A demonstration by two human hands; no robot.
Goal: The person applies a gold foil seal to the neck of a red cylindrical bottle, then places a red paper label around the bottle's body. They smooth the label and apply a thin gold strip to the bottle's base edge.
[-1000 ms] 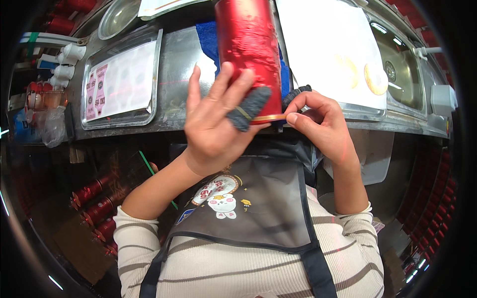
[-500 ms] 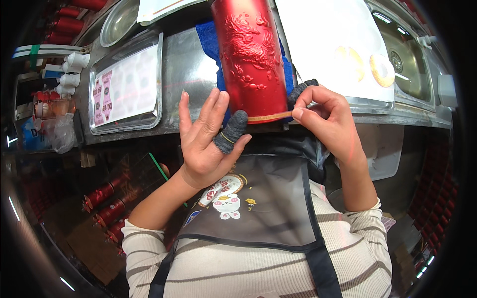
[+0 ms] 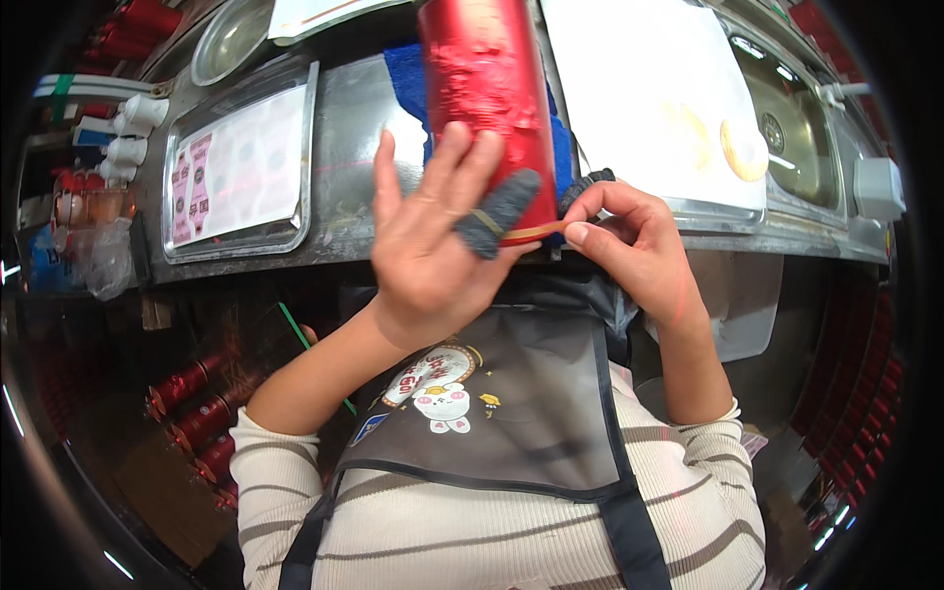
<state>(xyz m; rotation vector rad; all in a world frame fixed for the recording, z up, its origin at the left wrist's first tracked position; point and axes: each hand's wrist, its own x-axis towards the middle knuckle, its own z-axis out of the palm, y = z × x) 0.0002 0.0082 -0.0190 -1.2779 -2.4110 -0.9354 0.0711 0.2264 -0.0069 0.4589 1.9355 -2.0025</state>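
One red cylinder [image 3: 484,84] lies left of right grip [image 3: 637,241]; strip [image 3: 539,232] apparently pinched.

Left hand [image 3: 431,246] back over red canister [image 3: 487,74]

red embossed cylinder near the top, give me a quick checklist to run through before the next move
1. Right hand grips the thin gold strip: ok, its end is pinched between thumb and forefinger.
2. Gold strip seated all round the near end of the red embossed cylinder: cannot tell, the left hand hides part of it and the far side is out of view.
3. Dark grey knit finger cover on the left forefinger: ok, in place.
4. Blue cloth at the cylinder: ok, it shows on both sides.
5. Far end of the cylinder: cannot tell, cut off by the picture's top edge.
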